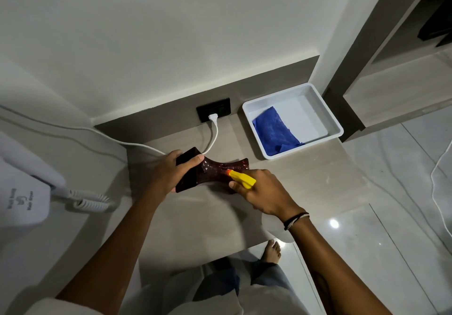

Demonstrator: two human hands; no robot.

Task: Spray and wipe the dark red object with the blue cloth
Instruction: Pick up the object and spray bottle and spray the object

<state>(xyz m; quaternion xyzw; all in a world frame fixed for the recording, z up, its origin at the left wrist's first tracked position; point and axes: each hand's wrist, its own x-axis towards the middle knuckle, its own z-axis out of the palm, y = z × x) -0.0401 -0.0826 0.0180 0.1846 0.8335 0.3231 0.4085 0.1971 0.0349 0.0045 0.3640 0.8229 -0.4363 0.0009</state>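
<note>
The dark red object, a glossy piece with a pinched middle, lies on the beige counter. My left hand grips its left end. My right hand is closed around a spray bottle with a yellow head; its orange nozzle sits right over the object's middle, where small droplets show. The bottle's body is hidden under my hand. The blue cloth lies crumpled in a white tray at the back right, apart from both hands.
A white cord runs from a black wall socket down past the object's left end. A white wall-mounted hair dryer with a coiled cable hangs at the left. The counter's front edge ends above my bare foot.
</note>
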